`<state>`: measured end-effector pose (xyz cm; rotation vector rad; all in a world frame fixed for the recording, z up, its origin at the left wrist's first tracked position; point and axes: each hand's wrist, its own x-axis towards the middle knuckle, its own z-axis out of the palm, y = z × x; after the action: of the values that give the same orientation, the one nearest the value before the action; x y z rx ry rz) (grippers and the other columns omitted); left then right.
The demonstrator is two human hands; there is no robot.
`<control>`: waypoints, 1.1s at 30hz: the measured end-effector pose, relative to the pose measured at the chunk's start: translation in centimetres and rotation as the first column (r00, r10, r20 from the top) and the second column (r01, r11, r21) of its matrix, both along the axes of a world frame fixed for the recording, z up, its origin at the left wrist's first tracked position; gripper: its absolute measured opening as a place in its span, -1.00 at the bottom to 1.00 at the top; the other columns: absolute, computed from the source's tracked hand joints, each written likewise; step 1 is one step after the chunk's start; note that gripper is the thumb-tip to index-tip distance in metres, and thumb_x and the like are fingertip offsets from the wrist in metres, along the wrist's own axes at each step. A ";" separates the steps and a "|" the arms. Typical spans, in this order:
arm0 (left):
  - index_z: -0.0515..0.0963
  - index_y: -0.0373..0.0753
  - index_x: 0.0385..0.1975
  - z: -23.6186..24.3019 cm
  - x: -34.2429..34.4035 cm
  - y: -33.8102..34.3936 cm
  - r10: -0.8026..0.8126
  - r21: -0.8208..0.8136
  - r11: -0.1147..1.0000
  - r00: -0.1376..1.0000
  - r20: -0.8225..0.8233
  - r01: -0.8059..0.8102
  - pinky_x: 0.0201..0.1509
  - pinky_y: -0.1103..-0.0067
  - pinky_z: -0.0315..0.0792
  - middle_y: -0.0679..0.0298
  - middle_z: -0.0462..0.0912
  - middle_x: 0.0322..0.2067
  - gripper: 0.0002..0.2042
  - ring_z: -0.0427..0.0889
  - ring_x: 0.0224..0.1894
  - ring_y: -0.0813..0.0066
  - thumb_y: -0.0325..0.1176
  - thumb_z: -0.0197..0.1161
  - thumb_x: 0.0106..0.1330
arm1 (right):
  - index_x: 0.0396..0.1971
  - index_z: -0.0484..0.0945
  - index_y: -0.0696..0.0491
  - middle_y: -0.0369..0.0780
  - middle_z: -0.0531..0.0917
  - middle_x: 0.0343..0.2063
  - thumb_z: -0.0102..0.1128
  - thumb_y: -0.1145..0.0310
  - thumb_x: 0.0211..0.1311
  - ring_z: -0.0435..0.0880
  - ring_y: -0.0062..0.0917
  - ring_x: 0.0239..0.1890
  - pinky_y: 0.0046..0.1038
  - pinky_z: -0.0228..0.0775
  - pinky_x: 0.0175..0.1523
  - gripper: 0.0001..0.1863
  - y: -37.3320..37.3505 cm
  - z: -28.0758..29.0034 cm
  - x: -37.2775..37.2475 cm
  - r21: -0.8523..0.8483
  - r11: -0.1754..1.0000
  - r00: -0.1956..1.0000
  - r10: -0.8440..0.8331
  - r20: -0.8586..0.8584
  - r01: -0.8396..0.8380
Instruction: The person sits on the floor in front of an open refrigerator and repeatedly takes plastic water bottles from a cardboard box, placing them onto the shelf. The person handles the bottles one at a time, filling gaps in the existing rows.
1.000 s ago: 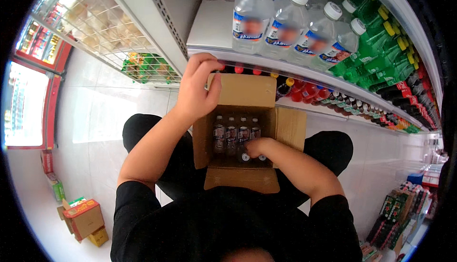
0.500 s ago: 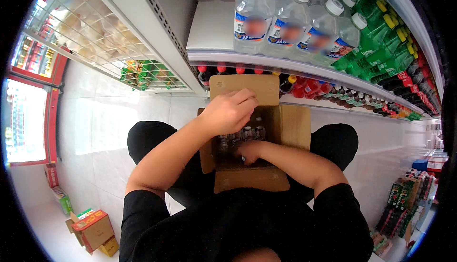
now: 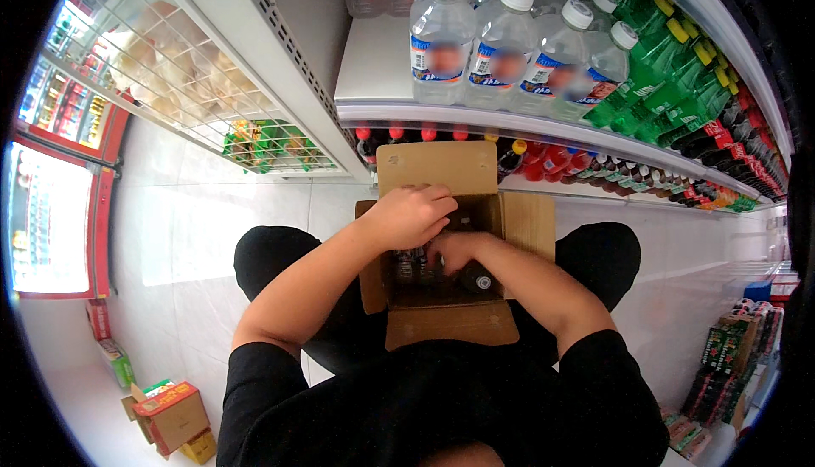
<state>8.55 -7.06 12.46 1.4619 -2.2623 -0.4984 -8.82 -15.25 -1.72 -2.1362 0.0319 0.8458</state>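
In the head view, I have the right hand (image 3: 452,250) down in the box (image 3: 454,324), fingers part-curled at the clear bottles (image 3: 407,270); I can't tell if it grips one. A capped bottle (image 3: 477,280) lies nearer the body, just below the right wrist, its cap end angled toward the near right corner. The left hand (image 3: 416,215), loosely curled, is farther from it; its hold is hidden.
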 end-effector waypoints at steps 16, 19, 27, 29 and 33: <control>0.27 -0.34 0.34 0.1 -0.3 -0.2 0.310 0.592 0.782 0.700 -0.643 0.198 0.27 0.34 0.45 0.01 0.54 0.14 -0.29 0.53 0.20 0.22 -0.23 0.46 0.27 | -0.08 0.71 0.25 -0.15 0.72 -0.41 0.30 0.39 0.18 0.74 -0.47 -0.45 -0.48 0.65 -0.52 -0.66 -8.1 16.3 -2.2 0.569 0.587 0.712 -0.703 0.006 0.575; 0.25 -0.34 0.36 0.5 -0.5 -0.4 0.309 0.565 0.751 0.574 -0.758 0.342 0.29 0.34 0.43 0.12 0.54 0.13 -0.26 0.50 0.21 0.37 -0.24 0.48 0.25 | -0.19 0.70 0.29 -0.18 0.70 -0.53 0.17 0.26 0.31 0.63 -0.52 -0.71 -0.52 0.50 -0.68 -0.65 -8.2 16.9 -2.6 0.576 0.518 0.577 -0.811 0.096 0.632; 0.21 -0.19 0.44 1.3 -0.7 1.5 0.687 0.590 0.606 0.022 -0.726 0.534 0.31 0.22 0.45 0.13 0.54 0.19 -0.10 0.56 0.22 0.20 0.22 0.39 0.23 | -0.10 0.62 0.21 -0.15 0.73 -0.32 0.10 0.10 0.49 0.76 -0.46 -0.38 -0.41 0.64 -0.36 -0.59 -7.5 17.6 -3.4 0.740 0.065 0.296 -0.937 -0.186 0.670; 0.16 -0.17 0.46 1.7 -0.1 2.4 0.720 0.627 0.641 -0.063 -0.691 0.442 0.29 0.11 0.48 0.05 0.55 0.18 -0.02 0.56 0.23 0.08 0.37 0.31 0.19 | -0.07 0.62 0.18 -0.16 0.74 -0.22 0.11 0.11 0.52 0.76 -0.46 -0.26 -0.41 0.63 -0.19 -0.61 -8.2 17.6 -3.7 0.730 0.141 0.340 -0.931 -0.132 0.669; 0.19 -0.19 0.44 3.9 2.5 1.8 0.366 0.172 0.840 -0.304 -0.879 0.515 0.34 -0.01 0.41 0.03 0.51 0.22 0.01 0.54 0.26 0.03 0.39 0.36 0.13 | -0.02 0.62 0.13 -0.22 0.73 -0.16 0.10 0.33 0.51 0.75 -0.51 -0.18 -0.48 0.59 -0.11 -0.77 -7.7 18.2 -3.6 0.568 0.302 0.376 -0.927 -0.013 0.766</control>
<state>11.01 -5.30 16.34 0.2946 -0.5807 -1.7379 -12.47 -22.95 16.43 -1.3617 0.6947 -0.1919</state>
